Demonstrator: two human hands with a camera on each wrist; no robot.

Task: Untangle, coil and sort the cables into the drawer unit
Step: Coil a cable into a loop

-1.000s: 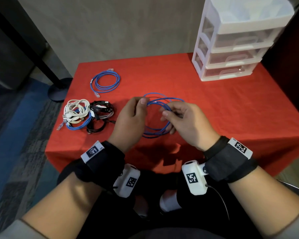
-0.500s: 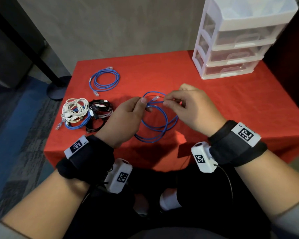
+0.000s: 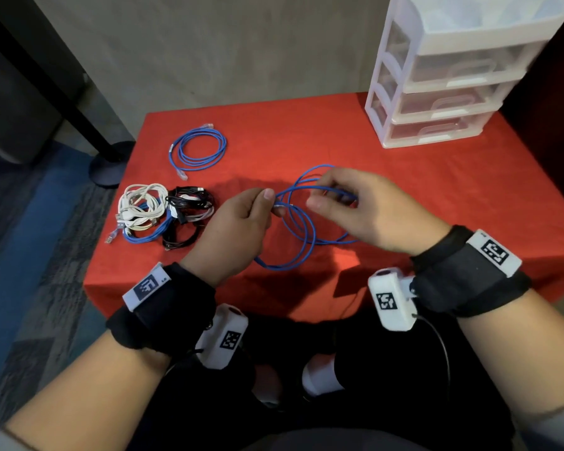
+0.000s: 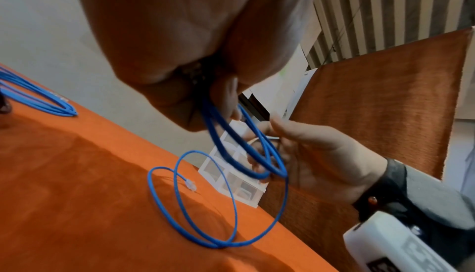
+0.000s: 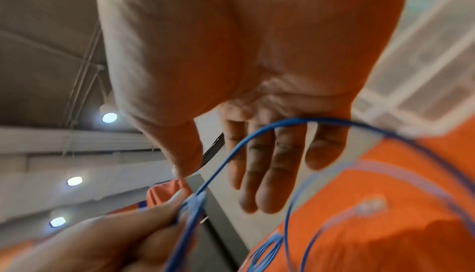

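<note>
A thin blue network cable (image 3: 302, 236) hangs in loose loops from my left hand (image 3: 269, 203), which pinches several strands between thumb and fingers; its lower loops lie on the red tablecloth (image 3: 437, 190). In the left wrist view the strands (image 4: 221, 148) drop from that pinch, and a clear plug (image 4: 190, 184) rests on the cloth. My right hand (image 3: 319, 193) hovers just right of the pinch. In the right wrist view its fingers (image 5: 264, 175) are straight and spread, with one cable strand (image 5: 226, 160) running across them. The white drawer unit (image 3: 453, 76) stands at the back right, drawers closed.
A coiled blue cable (image 3: 199, 151) lies at the back left of the table. In front of it sits a tangled pile of white, black and blue cables (image 3: 157, 213). The table's front edge runs just under my wrists.
My right hand moved from the near side of the loops to the far side, pinched near the plug, then opened its fingers. The loops have sagged lower onto the cloth. The left pinch stays.
</note>
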